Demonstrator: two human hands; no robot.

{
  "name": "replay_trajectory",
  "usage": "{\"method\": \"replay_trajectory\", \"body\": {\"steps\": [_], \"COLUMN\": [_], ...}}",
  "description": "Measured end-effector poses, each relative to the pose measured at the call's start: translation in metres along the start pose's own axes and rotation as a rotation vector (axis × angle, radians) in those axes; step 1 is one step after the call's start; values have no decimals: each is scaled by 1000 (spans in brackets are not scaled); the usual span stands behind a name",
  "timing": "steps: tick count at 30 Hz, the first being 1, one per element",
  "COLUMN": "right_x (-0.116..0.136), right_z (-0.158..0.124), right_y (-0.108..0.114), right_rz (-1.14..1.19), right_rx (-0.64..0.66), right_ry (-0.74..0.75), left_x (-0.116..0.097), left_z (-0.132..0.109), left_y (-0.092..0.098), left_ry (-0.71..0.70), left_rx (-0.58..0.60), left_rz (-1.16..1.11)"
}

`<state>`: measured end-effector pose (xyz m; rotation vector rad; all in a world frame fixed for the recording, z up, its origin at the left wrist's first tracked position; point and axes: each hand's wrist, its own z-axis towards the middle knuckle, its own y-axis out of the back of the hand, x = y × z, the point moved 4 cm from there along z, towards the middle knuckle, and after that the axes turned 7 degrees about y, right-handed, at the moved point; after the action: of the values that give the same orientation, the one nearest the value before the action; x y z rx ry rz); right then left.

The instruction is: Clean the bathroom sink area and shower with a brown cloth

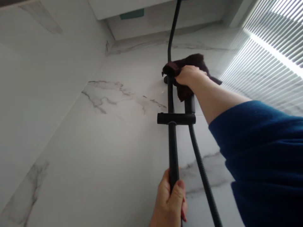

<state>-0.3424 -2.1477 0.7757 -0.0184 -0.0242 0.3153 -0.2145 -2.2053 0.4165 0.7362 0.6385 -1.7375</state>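
A black vertical shower pole (173, 145) runs up a marbled wall. Near the bottom, my left hand (171, 198) is wrapped round it. Higher up, my right hand (189, 75) is closed on a dark maroon cloth (195, 60), which lies against the pole's upper part and hides some of it. Below the cloth, a black slider bracket (176, 119) crosses the pole and carries the black hand shower (189, 104), whose top is covered by the cloth.
A ribbed black hose (201, 164) hangs from the bracket to the lower right. White marbled tile walls (113, 142) stand behind and left. Bright slatted blinds (272, 56) are at the upper right, below a white ceiling (165, 23) with a recess.
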Motion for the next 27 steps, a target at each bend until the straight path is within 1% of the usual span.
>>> {"method": "replay_trajectory", "body": {"steps": [1,3,4,6,7,9,11,13,14,16,17,19,20,21,22,23,25,26,27], "right_x": [14,44,56,71,75,77,71,50,34,-11,-35,-80,-96,-104,-106,-101,-77,-64,-54], "right_z": [-5,-20,-32,-68,-90,-139,-185,-217,-225,-228,-225,-215,-211,-207,-204,-202,-196,-191,-184], "right_y": [-4,-14,-20,-27,-25,-12,11,33,41,48,45,27,14,0,-14,-26,-43,-48,-52], "right_rz": [-33,-82,-106,-118,-116,-115,-140,-187,-210,-247,-256,-240,-221,-202,-183,-168,-146,-132,-115], "right_rx": [35,76,105,137,124,32,-91,-160,-174,-180,-168,-86,-22,47,111,160,215,225,229], "right_ry": [47,273,376,532,585,671,722,676,615,433,323,111,33,0,22,101,373,512,618], "left_x": [-1,-2,-3,-5,-6,-8,-9,-9,-9,-9,-9,-9,-9,-9,-9,-9,-8,-8,-8], "left_z": [0,0,0,-1,-1,-2,-2,-1,-1,-1,-1,-2,-2,-3,-3,-4,-4,-5,-5], "left_y": [0,-1,-2,-2,-2,-3,-3,-4,-3,-2,-2,-2,-3,-3,-4,-4,-4,-4,-4], "left_ry": [-3,-19,-29,-64,-84,-113,-131,-131,-128,-124,-123,-120,-115,-107,-99,-91,-75,-66,-57], "left_rx": [4,16,19,6,-4,-21,-23,-24,-33,-54,-66,-69,-63,-57,-55,-56,-76,-92,-110], "left_rz": [0,6,11,25,35,54,75,87,93,108,111,102,87,72,60,51,45,49,57]}}
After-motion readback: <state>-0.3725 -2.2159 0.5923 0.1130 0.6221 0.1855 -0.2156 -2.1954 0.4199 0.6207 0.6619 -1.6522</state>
